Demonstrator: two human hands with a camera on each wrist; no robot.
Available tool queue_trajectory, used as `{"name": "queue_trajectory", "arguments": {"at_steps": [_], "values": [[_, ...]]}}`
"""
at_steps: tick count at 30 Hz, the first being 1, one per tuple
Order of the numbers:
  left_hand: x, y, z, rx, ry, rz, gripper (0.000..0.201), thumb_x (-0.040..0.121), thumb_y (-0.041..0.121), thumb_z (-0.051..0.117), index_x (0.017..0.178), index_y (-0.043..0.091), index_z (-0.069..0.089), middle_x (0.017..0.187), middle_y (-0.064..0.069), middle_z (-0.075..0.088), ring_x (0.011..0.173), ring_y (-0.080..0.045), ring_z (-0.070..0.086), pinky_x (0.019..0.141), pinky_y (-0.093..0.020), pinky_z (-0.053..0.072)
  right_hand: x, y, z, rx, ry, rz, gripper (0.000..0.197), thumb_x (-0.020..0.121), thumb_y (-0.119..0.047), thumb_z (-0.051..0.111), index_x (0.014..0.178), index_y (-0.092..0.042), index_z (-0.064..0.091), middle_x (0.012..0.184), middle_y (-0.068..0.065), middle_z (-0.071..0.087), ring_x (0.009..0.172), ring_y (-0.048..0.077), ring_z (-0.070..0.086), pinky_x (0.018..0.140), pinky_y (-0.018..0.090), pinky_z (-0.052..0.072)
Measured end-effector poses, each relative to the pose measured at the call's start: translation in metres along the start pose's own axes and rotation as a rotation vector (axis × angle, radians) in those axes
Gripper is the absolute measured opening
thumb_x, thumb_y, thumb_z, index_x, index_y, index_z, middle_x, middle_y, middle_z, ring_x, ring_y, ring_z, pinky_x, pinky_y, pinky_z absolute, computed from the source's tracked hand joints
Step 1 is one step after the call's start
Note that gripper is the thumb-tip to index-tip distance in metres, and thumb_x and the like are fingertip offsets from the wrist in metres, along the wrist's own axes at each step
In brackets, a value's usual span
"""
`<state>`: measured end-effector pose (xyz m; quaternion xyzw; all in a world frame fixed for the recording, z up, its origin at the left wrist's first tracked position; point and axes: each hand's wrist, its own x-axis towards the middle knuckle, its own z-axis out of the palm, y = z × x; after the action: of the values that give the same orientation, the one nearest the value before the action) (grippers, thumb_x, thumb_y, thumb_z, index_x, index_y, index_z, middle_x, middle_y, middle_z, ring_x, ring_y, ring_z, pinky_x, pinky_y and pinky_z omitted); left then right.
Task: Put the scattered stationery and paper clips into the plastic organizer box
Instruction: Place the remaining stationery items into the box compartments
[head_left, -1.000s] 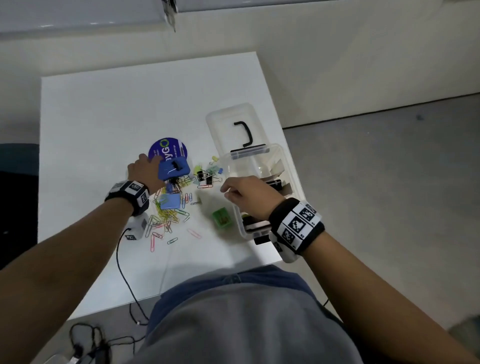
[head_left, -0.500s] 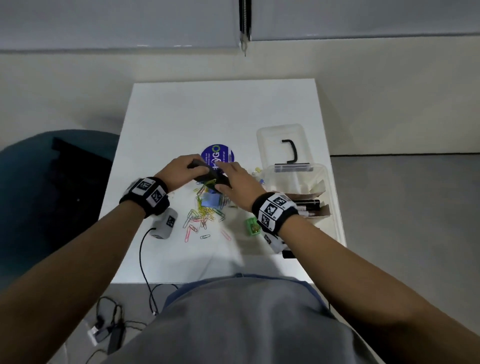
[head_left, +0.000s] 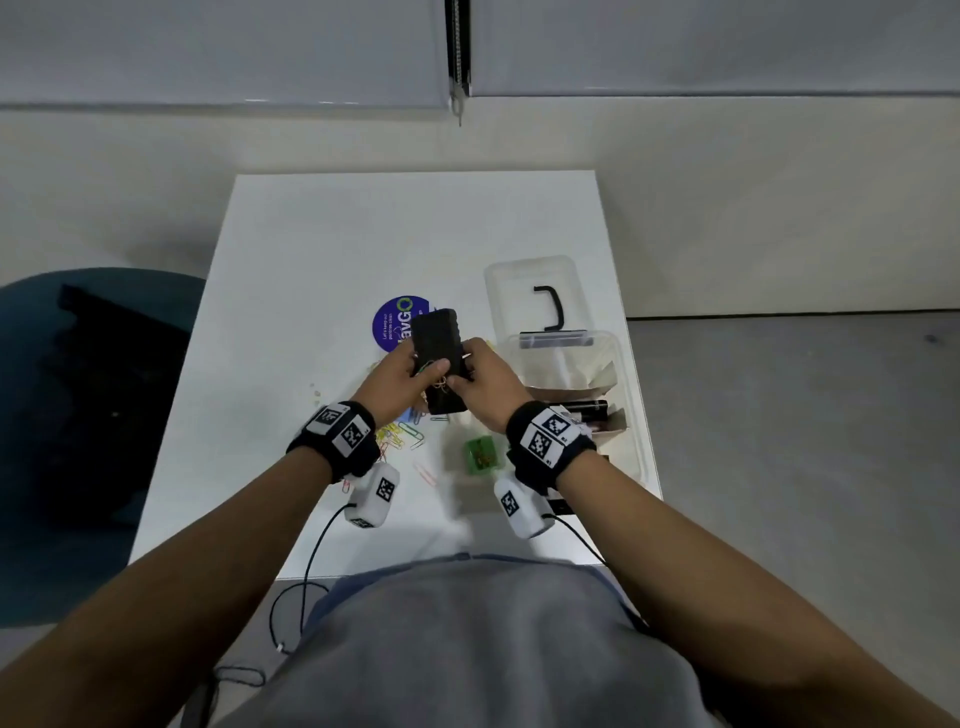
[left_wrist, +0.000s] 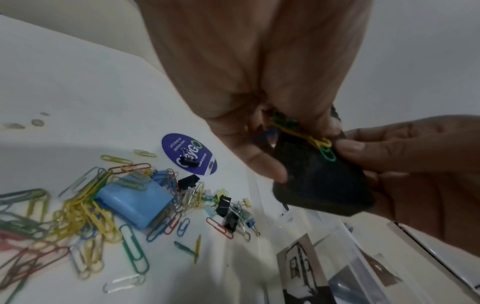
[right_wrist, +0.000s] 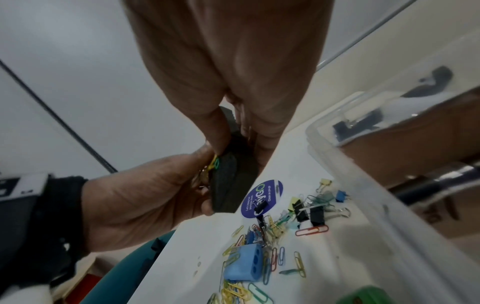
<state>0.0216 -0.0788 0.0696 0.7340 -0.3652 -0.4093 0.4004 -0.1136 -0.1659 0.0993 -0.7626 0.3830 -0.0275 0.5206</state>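
Note:
I hold a black block above the table in both hands. My left hand grips its left side, and my right hand pinches its right side. Yellow and green paper clips cling to the block's face, with my right thumb against them. Loose coloured paper clips, black binder clips and a blue sharpener lie on the white table below. The clear plastic organizer box stands open at the right, with markers and cardboard inside.
The box's lid with a black handle lies behind the box. A round purple sticker is on the table behind the block. A small green box sits under my right wrist. A dark chair stands left of the table.
My right hand left the organizer box and joined the left at the black block. Both hands then lifted the block off the table, with clips clinging to it.

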Motion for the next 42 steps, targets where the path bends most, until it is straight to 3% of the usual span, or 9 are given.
{"name": "queue_trajectory", "arguments": {"at_steps": [5,13,18,21,23,28,32,38,42], "values": [[-0.001,-0.002,0.002,-0.173,-0.060,-0.007,0.036,0.095,0.014,0.058,0.131,0.012,0.050,0.107,-0.013,0.068,0.092,-0.023,0.070,0.075,-0.036,0.060,-0.001,0.007,-0.006,0.050,0.033,0.031,0.029,0.092,-0.010,0.053,0.119,-0.014,0.043,0.105,0.008,0.066,0.096,0.026,0.065,0.087,0.043,0.053],[0.006,-0.027,0.000,-0.135,0.177,-0.112,0.018,0.098,0.004,0.049,0.107,0.002,0.064,0.092,-0.016,0.068,0.092,-0.030,0.065,0.067,-0.024,0.060,0.001,0.009,0.000,-0.014,0.063,0.071,0.029,0.090,-0.013,0.057,0.115,-0.007,0.042,0.103,0.015,0.064,0.091,0.030,0.063,0.071,0.033,0.049],[0.005,-0.041,-0.008,0.341,0.088,-0.178,0.042,0.092,-0.006,0.045,0.128,0.012,0.057,0.126,-0.013,0.055,0.114,-0.024,0.053,0.093,-0.026,0.039,0.000,0.014,-0.001,0.030,0.114,0.073,0.028,0.091,-0.009,0.054,0.117,-0.006,0.042,0.104,0.013,0.063,0.086,0.026,0.061,0.069,0.032,0.048],[0.005,-0.045,-0.009,0.431,0.160,-0.169,0.037,0.090,-0.005,0.047,0.122,0.008,0.061,0.114,-0.007,0.054,0.106,-0.020,0.054,0.085,-0.023,0.036,-0.005,0.011,-0.009,0.034,0.107,0.003,0.026,0.089,-0.006,0.055,0.114,-0.009,0.048,0.099,0.010,0.066,0.088,0.028,0.065,0.070,0.032,0.053],[0.010,-0.056,-0.011,0.505,0.185,-0.222,0.035,0.090,-0.002,0.048,0.121,0.008,0.059,0.118,-0.017,0.054,0.107,-0.032,0.056,0.085,-0.030,0.041,-0.012,0.008,-0.017,0.031,0.079,-0.064,0.026,0.088,-0.004,0.055,0.112,-0.012,0.052,0.096,0.004,0.066,0.085,0.023,0.064,0.064,0.023,0.048],[0.012,-0.090,-0.002,0.817,0.010,-0.366,0.048,0.089,0.009,0.048,0.137,0.014,0.044,0.124,-0.021,0.049,0.112,-0.039,0.052,0.089,-0.045,0.047,-0.045,0.001,-0.059,-0.020,0.003,-0.239,0.030,0.087,-0.005,0.058,0.111,-0.023,0.056,0.105,-0.006,0.067,0.098,0.011,0.062,0.085,0.024,0.050],[0.007,-0.097,0.011,0.987,-0.022,-0.290,0.068,0.088,0.016,0.057,0.149,0.018,0.027,0.123,-0.020,0.047,0.113,-0.038,0.049,0.089,-0.046,0.047,-0.087,0.011,-0.108,-0.178,-0.020,-0.266,0.033,0.087,-0.004,0.059,0.113,-0.025,0.058,0.106,-0.011,0.065,0.096,0.002,0.059,0.082,0.007,0.044],[0.004,-0.095,0.011,0.947,0.099,-0.219,0.064,0.080,0.029,0.073,0.136,0.014,0.046,0.136,-0.018,0.042,0.121,-0.038,0.043,0.096,-0.047,0.040,-0.107,0.072,-0.114,-0.671,0.090,-0.179,0.040,0.076,0.003,0.059,0.107,-0.021,0.067,0.104,0.000,0.060,0.095,0.022,0.057,0.081,0.034,0.050],[0.011,-0.077,0.009,0.885,0.124,-0.076,0.049,0.081,0.022,0.069,0.124,0.006,0.050,0.118,-0.017,0.056,0.107,-0.038,0.054,0.089,-0.045,0.043,-0.102,0.097,-0.084,-0.890,0.188,-0.181,0.044,0.070,0.006,0.066,0.104,-0.021,0.072,0.095,0.000,0.063,0.090,0.026,0.057,0.078,0.036,0.046]]}}
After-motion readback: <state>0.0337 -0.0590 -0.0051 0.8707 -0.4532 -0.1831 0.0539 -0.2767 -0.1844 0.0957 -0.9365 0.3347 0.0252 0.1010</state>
